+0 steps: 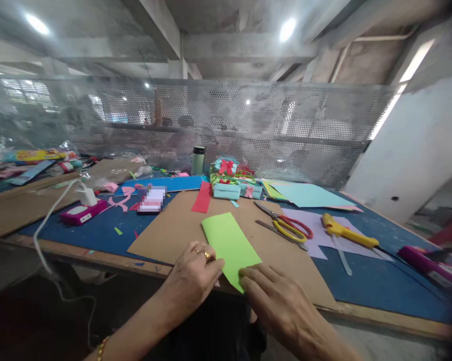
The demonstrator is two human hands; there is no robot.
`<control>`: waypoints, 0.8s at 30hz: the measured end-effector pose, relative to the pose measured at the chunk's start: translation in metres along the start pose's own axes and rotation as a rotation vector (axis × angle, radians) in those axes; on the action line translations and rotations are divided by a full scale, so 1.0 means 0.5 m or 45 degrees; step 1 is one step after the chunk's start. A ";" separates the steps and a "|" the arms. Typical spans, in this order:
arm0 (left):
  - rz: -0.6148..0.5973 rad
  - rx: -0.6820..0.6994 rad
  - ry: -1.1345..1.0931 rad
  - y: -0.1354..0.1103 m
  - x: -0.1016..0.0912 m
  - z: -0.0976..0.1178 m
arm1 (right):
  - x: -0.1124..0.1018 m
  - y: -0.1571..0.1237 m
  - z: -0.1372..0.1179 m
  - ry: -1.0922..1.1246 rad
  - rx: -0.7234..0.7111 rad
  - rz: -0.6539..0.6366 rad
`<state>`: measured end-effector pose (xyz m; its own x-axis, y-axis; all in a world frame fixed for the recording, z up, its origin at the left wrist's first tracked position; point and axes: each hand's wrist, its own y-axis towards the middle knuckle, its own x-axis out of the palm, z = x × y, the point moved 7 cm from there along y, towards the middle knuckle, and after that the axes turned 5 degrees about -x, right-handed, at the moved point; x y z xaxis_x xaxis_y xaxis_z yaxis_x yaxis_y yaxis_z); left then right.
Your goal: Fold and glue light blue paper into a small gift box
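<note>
Scissors (275,216) lie on cardboard (177,215), right of the nearest paper (231,243).

The person's left hand (196,265) wears gold-coloured ring work (207,255), broad and shiny on one finger; whether it is one band or two is hard to tell. A gold-coloured bracelet (102,347) of small, bead-like links circles the left wrist. Both forearms are bare, and plain, dark clothing (211,328) covers the lap.
</note>
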<state>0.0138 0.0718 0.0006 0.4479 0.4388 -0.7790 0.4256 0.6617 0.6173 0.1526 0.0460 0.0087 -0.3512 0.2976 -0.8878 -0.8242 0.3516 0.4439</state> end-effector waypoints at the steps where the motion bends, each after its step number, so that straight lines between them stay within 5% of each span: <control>1: 0.036 0.013 -0.010 -0.007 -0.003 0.006 | -0.001 0.005 -0.007 -0.026 -0.008 0.016; 5: 0.134 0.012 -0.065 -0.018 -0.009 0.007 | -0.006 0.016 -0.011 0.060 0.013 0.080; 10: 0.120 -0.049 -0.243 -0.012 -0.006 -0.009 | -0.011 -0.007 0.046 0.466 0.131 0.060; 20: -0.116 -0.502 -0.498 0.009 0.011 -0.066 | -0.009 0.028 0.163 0.803 0.812 -0.020; 24: -0.221 -0.718 -0.588 0.043 0.029 -0.100 | 0.015 0.056 0.210 0.813 0.863 0.068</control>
<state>-0.0097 0.1229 -0.0031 0.7487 0.0820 -0.6578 0.1079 0.9640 0.2430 0.1735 0.1512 0.0273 -0.7247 -0.1452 -0.6736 -0.4349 0.8546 0.2838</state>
